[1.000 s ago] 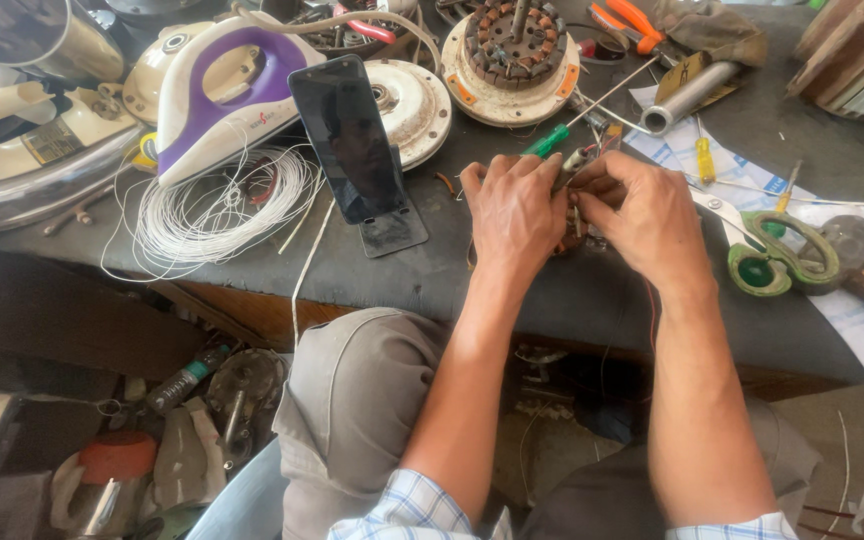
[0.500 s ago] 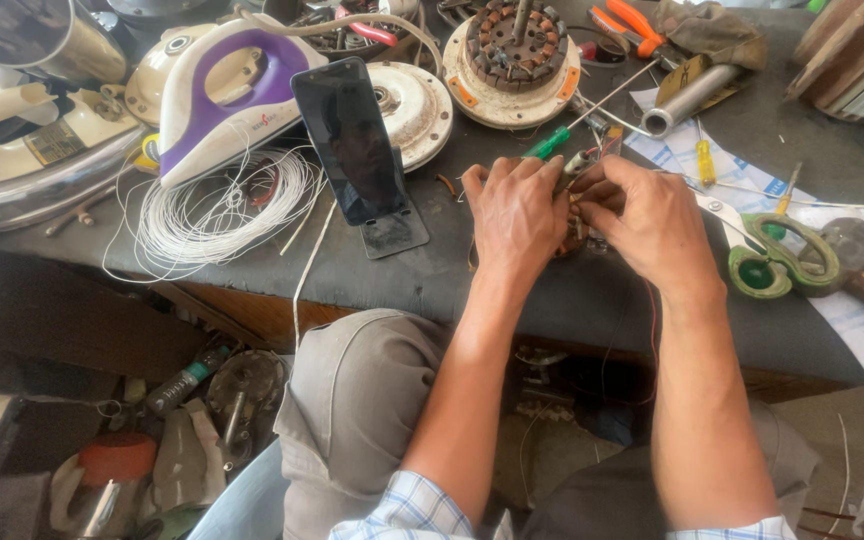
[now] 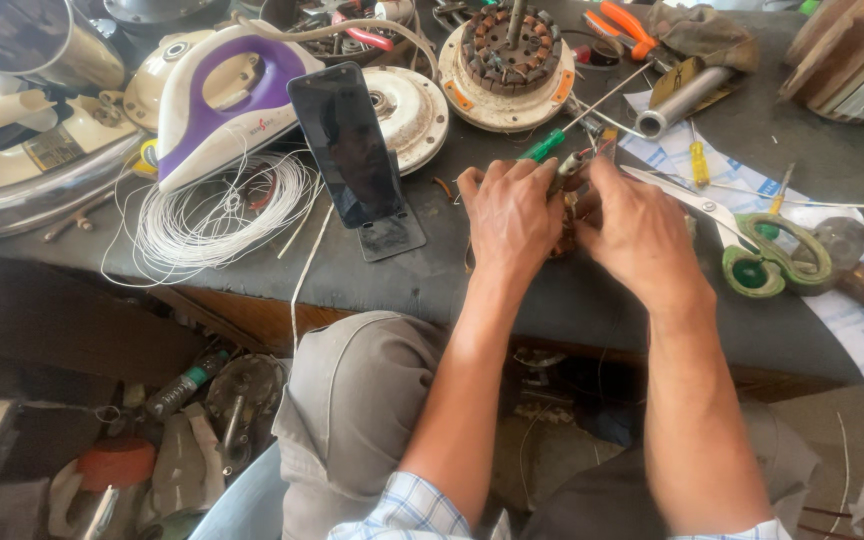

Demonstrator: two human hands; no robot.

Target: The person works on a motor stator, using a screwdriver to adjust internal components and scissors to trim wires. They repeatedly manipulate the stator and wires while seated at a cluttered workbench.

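two hands knuckles-up over bench: left hand (image 3: pixel 510 215) and right hand (image 3: pixel 640 232) pinching copper-wound coil (image 3: pixel 564 232).

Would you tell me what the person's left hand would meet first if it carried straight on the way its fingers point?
Probably the green-handled screwdriver, which lies just beyond the left hand. Farther along sits the round wound motor stator, though depth is hard to judge.

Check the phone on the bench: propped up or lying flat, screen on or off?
Propped up, screen off. The phone leans back on a small stand, its dark glass showing only reflections, left of the left hand.
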